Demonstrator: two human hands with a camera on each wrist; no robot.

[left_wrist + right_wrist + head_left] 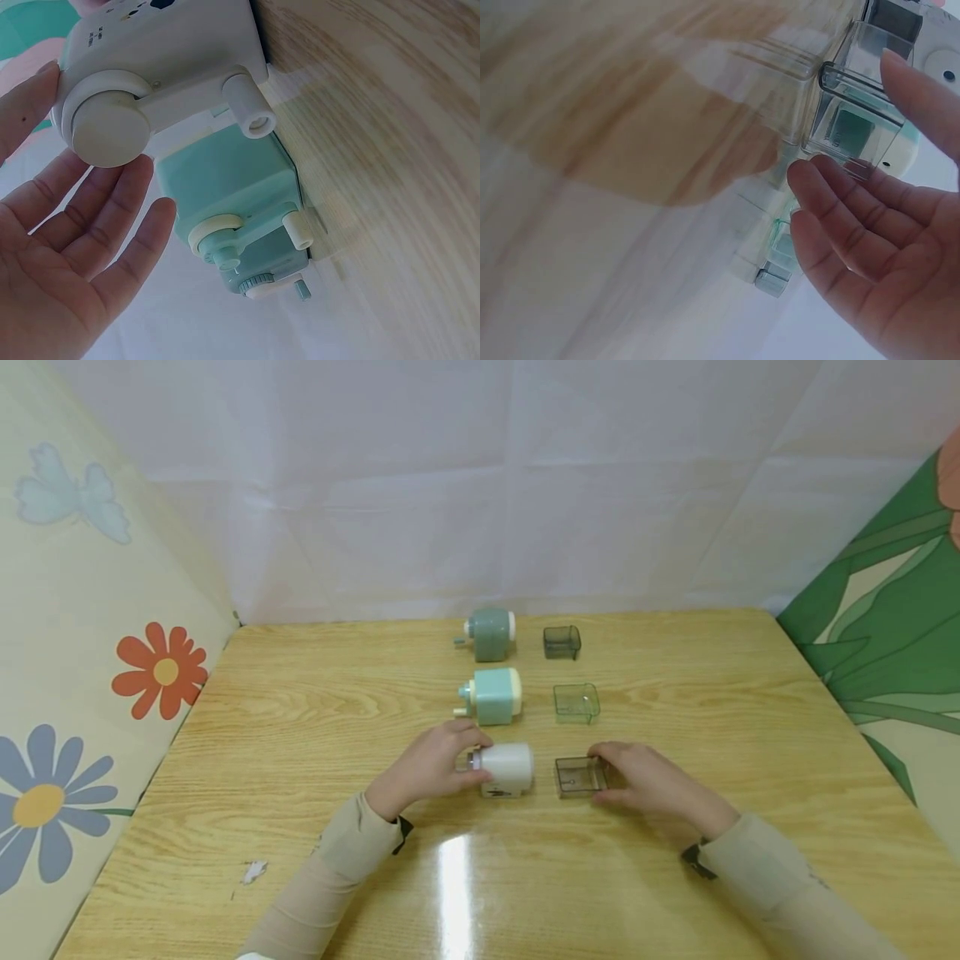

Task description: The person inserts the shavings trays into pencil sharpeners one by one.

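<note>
My left hand holds a white crank pencil sharpener near its crank end, thumb on the near side and fingers on the far side. The left wrist view shows its white crank handle hanging beside the body. To the right, my right hand holds a see-through brown shavings drawer between thumb and fingers. This drawer stands on the table, a short gap from the sharpener. In the right wrist view, the thumb lies at one side of the clear drawer and the fingertips at the other.
Behind stand a light teal sharpener and a dark teal sharpener, cranks to the left. A clear green drawer and a grey drawer lie to their right. A white cloth hangs behind the wooden table.
</note>
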